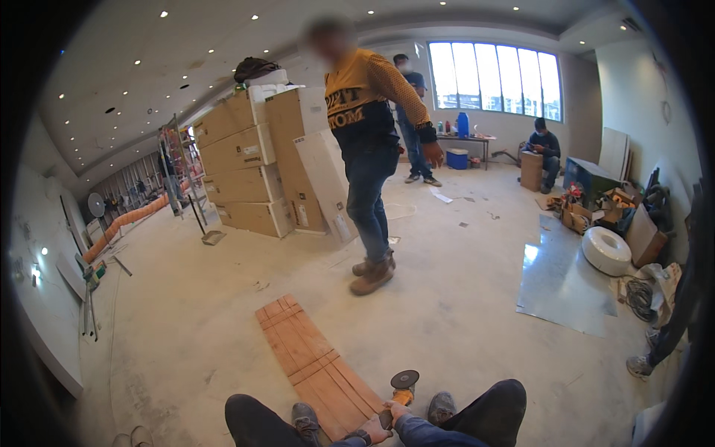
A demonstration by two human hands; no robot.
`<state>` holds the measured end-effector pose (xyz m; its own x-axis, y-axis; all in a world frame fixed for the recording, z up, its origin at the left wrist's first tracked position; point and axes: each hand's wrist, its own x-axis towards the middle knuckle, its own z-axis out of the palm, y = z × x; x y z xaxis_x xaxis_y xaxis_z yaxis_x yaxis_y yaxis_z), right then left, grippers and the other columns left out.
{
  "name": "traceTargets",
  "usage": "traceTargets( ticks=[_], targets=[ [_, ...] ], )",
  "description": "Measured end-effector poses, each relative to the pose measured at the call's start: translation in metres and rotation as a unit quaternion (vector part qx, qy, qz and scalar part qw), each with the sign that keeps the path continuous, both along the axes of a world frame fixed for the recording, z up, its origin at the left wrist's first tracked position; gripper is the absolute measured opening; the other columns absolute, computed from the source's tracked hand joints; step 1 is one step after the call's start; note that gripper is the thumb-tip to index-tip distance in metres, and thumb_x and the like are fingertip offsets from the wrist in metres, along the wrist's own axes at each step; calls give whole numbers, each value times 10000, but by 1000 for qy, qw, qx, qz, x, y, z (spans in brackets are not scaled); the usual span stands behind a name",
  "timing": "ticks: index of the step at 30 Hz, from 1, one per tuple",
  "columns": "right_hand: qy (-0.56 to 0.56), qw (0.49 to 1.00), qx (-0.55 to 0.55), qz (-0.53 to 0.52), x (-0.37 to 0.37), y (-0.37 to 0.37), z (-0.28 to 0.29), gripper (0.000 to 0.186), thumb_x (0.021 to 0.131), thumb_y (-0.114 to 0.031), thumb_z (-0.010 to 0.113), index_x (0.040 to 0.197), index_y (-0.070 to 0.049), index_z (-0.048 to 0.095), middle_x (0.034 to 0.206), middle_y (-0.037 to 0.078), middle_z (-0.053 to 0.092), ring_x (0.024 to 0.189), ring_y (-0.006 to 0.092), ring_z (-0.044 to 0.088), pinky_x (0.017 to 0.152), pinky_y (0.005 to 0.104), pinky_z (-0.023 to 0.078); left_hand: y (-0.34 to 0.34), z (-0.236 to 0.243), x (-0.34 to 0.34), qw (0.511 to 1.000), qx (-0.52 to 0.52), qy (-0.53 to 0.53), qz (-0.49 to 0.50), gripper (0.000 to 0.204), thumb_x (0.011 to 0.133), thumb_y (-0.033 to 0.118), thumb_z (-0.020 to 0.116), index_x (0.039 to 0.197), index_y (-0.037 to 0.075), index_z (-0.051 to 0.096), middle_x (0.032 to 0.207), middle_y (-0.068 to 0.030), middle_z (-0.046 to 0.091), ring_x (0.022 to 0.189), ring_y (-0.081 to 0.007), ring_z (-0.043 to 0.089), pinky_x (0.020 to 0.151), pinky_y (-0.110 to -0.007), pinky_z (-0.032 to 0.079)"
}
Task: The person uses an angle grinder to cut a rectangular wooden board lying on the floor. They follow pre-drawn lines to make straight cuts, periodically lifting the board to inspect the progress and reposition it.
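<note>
An angle grinder (403, 395) with a yellow head and a dark round disc is held low between my knees, disc pointing away from me. My right hand (398, 410) is wrapped round its body just behind the head. Close against it, my left hand (375, 430) is closed at the grinder's dark rear end; its fingers are partly hidden. To the left, a long reddish wooden board (320, 361) lies on the floor, marked with dark lines across and along it. Its near end runs beside my hands and my left shoe. The disc is off to the right of the board.
A person (365, 141) stands just past the board's far end. Stacked cardboard boxes (238, 167) rise behind. At right are a shiny metal sheet (562, 279), a white coil (605, 250) and another person's leg (666, 339). More people are at the back near a table (477, 139).
</note>
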<state>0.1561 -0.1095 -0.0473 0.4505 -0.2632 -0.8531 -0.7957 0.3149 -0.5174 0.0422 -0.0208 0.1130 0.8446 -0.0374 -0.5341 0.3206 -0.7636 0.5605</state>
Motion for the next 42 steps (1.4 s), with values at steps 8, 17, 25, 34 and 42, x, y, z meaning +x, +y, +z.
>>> traceTargets(
  ticks=[8,17,25,34,42],
  targets=[
    [-37,999,-8,8,0,23,-4,459,688,-61,857,1063,46,615,914,144,665,705,297,677,613,464,588,10,-8,-3,1000,29,-1,6,981,754,564,807,1410,-72,451,1378,-300,591,1271,-415,601,1058,-442,484],
    [-1,999,29,15,-14,19,19,415,705,-78,843,1036,46,625,897,127,672,678,270,674,605,461,580,14,-26,-3,1000,9,14,-7,998,757,613,790,1391,-84,460,1323,-304,617,1240,-415,617,1024,-442,500],
    [11,999,42,-22,-13,19,6,382,706,-32,817,1031,20,623,885,144,673,676,288,684,587,481,579,8,9,-5,999,-9,37,-9,968,754,624,786,1345,-79,480,1299,-305,631,1220,-421,627,1005,-446,504],
    [-2,997,76,9,-21,10,22,879,690,-25,815,1433,-9,345,1207,204,628,993,343,689,747,536,591,11,-21,-2,999,-39,-19,13,945,721,610,818,1332,-45,515,1269,-280,647,1190,-413,638,999,-451,506],
    [17,998,50,24,-19,7,25,852,674,-30,808,1409,-66,379,1213,217,618,977,378,687,742,557,592,16,-15,-5,991,-133,3,12,907,718,579,838,1287,-57,532,1207,-247,669,1122,-329,668,956,-421,520]
  ],
)
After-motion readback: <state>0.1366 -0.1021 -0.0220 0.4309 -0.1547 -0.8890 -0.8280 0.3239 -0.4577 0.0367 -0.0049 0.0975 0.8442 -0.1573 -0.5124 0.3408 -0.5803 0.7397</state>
